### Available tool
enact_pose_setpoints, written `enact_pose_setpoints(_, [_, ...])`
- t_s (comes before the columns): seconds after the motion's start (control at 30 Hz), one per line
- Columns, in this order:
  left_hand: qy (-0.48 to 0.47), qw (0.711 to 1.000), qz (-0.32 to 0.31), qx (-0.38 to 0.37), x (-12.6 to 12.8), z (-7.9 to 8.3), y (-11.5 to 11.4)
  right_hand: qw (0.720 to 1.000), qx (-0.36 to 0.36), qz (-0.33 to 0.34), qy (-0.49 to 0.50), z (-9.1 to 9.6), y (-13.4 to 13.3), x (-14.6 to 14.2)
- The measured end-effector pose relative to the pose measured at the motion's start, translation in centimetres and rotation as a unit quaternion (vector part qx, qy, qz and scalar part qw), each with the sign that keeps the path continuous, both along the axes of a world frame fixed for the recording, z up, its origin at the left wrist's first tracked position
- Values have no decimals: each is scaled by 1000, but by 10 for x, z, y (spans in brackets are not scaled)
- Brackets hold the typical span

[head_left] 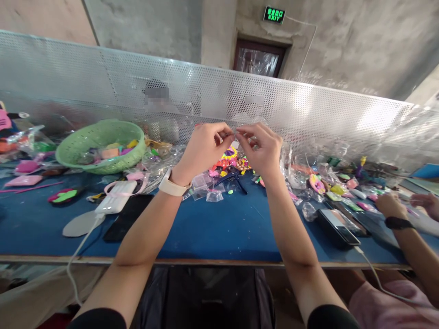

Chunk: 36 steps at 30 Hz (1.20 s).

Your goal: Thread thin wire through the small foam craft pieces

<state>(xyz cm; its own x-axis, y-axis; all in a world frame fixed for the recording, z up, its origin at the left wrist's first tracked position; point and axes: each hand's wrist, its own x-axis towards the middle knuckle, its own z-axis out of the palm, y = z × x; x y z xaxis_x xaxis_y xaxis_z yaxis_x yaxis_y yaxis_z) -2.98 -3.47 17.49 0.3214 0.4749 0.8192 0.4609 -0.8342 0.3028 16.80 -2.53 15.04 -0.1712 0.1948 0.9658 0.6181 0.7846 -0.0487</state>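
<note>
Both my hands are raised over the far part of the blue table (219, 228), fingertips nearly meeting. My left hand (209, 144), with a white band on its wrist, has thumb and fingers pinched together. Facing it, my right hand (262, 145) makes a similar pinch. Whatever lies between the fingertips is too small to make out. Below and behind them sits a pile of small colourful figures (229, 163), partly hidden by my hands. Clear plastic pieces (202, 185) and dark-handled scissors or pliers (242, 184) lie just in front of the pile.
At left stands a green basket (99, 167) holding colourful pieces. Near it are a white power bank (118, 197) with a cable and a dark phone (128, 217). On the right lie bagged pieces, a black device (338, 228) and a co-worker's hands (393, 205). A perforated metal screen (308, 109) runs behind.
</note>
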Motion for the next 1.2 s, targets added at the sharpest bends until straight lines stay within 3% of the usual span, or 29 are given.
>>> enact_pose_setpoints(0.23, [-17, 1000, -18, -8, 3, -1, 0, 998, 49, -14, -38, -5, 6, 7])
enact_pose_setpoints(0.63, [-10, 1000, 15, -9, 3, 0, -5, 998, -53, 28, 4, -5, 11, 6])
enact_pose_setpoints(0.97, [4, 999, 44, 9, 4, 0, -8, 999, -43, 7, -25, 0, 3, 4])
enact_pose_setpoints(1.2, [18, 998, 58, 9, 6, -2, -4, 995, -77, -2, -57, 2, 1, 4])
